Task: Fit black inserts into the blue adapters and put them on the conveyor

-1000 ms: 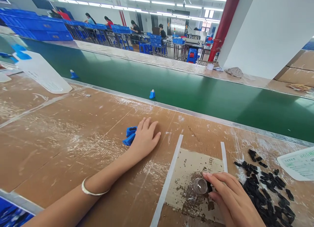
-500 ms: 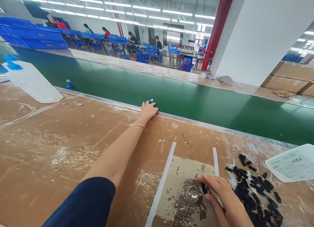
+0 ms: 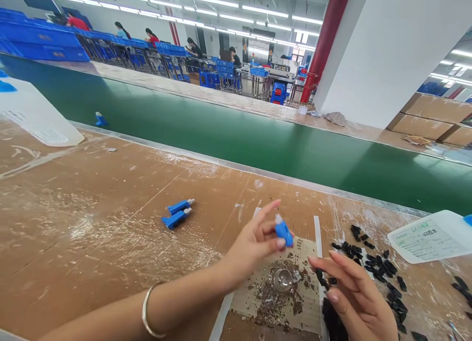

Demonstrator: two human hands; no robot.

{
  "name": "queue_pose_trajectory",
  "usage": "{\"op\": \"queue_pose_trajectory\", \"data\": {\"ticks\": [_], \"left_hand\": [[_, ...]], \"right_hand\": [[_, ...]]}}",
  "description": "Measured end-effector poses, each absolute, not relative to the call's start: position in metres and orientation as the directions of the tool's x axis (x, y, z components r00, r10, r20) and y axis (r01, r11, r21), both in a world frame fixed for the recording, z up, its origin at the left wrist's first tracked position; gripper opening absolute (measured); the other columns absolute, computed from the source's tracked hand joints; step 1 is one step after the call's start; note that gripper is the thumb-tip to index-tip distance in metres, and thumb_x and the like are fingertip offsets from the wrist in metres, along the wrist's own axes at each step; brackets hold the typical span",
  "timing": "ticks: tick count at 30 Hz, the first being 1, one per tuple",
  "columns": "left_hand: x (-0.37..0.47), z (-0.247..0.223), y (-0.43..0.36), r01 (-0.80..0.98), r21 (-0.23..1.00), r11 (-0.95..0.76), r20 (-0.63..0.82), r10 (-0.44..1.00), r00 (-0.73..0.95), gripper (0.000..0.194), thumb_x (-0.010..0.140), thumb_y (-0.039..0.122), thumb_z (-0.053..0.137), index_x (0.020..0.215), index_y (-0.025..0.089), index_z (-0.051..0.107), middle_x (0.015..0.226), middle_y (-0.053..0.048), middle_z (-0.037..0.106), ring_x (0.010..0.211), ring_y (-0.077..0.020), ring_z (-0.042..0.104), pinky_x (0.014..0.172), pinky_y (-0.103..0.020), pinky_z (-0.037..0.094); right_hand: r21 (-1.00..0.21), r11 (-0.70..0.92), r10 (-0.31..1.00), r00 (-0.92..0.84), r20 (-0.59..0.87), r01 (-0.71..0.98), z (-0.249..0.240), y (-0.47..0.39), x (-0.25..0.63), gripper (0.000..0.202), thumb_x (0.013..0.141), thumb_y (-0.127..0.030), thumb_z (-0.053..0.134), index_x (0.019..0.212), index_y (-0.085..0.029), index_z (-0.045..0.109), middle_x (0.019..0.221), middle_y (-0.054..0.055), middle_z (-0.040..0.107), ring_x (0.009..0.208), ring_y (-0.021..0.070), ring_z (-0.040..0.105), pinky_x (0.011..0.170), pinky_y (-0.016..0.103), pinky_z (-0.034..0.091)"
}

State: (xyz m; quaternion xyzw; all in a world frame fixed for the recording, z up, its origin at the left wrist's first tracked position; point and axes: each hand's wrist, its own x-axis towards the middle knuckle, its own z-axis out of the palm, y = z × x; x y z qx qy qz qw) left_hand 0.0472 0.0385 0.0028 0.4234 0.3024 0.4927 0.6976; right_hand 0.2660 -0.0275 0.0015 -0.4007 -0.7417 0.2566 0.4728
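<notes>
Head view, low centre of the frame: the left hand (image 3: 258, 242) pinches a small blue plug (image 3: 283, 232) between thumb and fingertips, lifted just above the brown table (image 3: 92, 223). Its wrist wears a thin bracelet (image 3: 147, 317). Lower right, the right hand (image 3: 354, 297) hovers with fingers spread and loose, gripping nothing that shows. Between the two hands a small clear cup (image 3: 282, 279) sits on a stained card (image 3: 283, 292). To the right of the card lies a scatter of black pieces (image 3: 383, 269), with a white label (image 3: 427, 238) beyond them. Left of centre, two more blue plugs (image 3: 177, 212) lie side by side. The green belt (image 3: 258, 134) crosses the upper half.
</notes>
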Motion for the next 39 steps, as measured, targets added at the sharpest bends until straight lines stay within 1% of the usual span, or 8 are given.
{"op": "queue_pose_trajectory", "data": {"ticks": [3,6,12,16,24,29,32,39], "left_hand": [[0.048,-0.003,0.016,-0.506,0.795,0.334,-0.048,0.866,0.497,0.052,0.071,0.025,0.083,0.114,0.023,0.055,0.091,-0.005,0.073,0.084,-0.0171,0.071,0.081,-0.03,0.051],[0.046,-0.005,0.012,-0.501,0.757,0.42,-0.055,0.804,0.592,0.039,0.068,0.024,0.086,0.093,0.018,0.057,0.092,-0.005,0.073,0.085,-0.0171,0.07,0.081,-0.03,0.051],[0.047,-0.01,0.004,-0.528,0.689,0.497,-0.05,0.759,0.65,0.035,0.067,0.015,0.086,0.091,0.019,0.06,0.093,0.0,0.068,0.073,-0.0083,0.064,0.066,-0.019,0.046],[0.046,-0.012,0.0,-0.509,0.696,0.507,-0.067,0.751,0.656,0.034,0.069,0.015,0.084,0.093,0.02,0.062,0.092,0.001,0.065,0.07,-0.0069,0.061,0.062,-0.018,0.042],[0.045,-0.009,-0.004,-0.497,0.719,0.487,-0.076,0.765,0.64,0.032,0.069,0.02,0.085,0.093,0.019,0.063,0.095,-0.002,0.066,0.076,-0.0091,0.061,0.068,-0.019,0.045],[0.045,-0.009,-0.006,-0.49,0.717,0.495,-0.11,0.775,0.622,0.032,0.069,0.021,0.085,0.092,0.019,0.064,0.092,-0.003,0.067,0.076,-0.011,0.064,0.069,-0.021,0.048],[0.044,-0.008,-0.006,-0.487,0.71,0.509,-0.15,0.785,0.601,0.034,0.066,0.023,0.087,0.091,0.018,0.065,0.087,-0.003,0.068,0.074,-0.0103,0.064,0.068,-0.019,0.048],[0.042,-0.003,-0.005,-0.512,0.684,0.519,-0.171,0.797,0.58,0.036,0.065,0.029,0.089,0.091,0.017,0.068,0.078,-0.004,0.068,0.067,-0.0111,0.062,0.067,-0.022,0.049]], "right_hand": [[-0.755,0.56,0.829,-0.223,0.514,0.341,0.002,-0.028,0.265,0.039,0.102,-0.034,0.052,0.141,-0.029,0.045,0.111,0.008,0.073,0.102,0.0233,0.07,0.088,0.032,0.059],[-0.753,0.556,0.831,-0.231,0.505,0.353,0.0,-0.029,0.263,0.039,0.103,-0.035,0.05,0.141,-0.027,0.043,0.111,0.01,0.073,0.103,0.0241,0.069,0.091,0.034,0.058],[-0.69,0.641,0.766,-0.34,0.546,0.336,0.002,-0.026,0.252,0.038,0.105,-0.036,0.046,0.143,-0.031,0.038,0.113,0.003,0.072,0.109,0.0156,0.066,0.1,0.025,0.05],[-0.642,0.701,0.711,-0.36,0.604,0.309,0.008,-0.02,0.245,0.035,0.106,-0.032,0.043,0.141,-0.031,0.041,0.11,0.002,0.073,0.108,0.0126,0.067,0.095,0.019,0.053],[-0.648,0.71,0.696,-0.411,0.588,0.276,0.006,-0.016,0.244,0.027,0.105,-0.028,0.046,0.13,-0.029,0.054,0.106,0.004,0.07,0.102,0.0147,0.065,0.086,0.021,0.057],[-0.625,0.739,0.658,-0.467,0.59,0.252,0.002,-0.015,0.244,0.028,0.104,-0.02,0.045,0.128,-0.03,0.055,0.123,0.004,0.068,0.105,0.0172,0.063,0.089,0.028,0.057],[-0.541,0.79,0.606,-0.501,0.618,0.288,-0.01,-0.015,0.243,0.033,0.105,-0.022,0.044,0.136,-0.028,0.051,0.13,0.007,0.063,0.106,0.0195,0.064,0.089,0.033,0.057],[-0.166,0.848,0.464,-0.551,0.694,0.504,-0.029,-0.017,0.237,0.053,0.106,-0.046,0.033,0.153,-0.021,0.031,0.131,0.008,0.062,0.127,0.0251,0.053,0.095,0.036,0.053]]}}
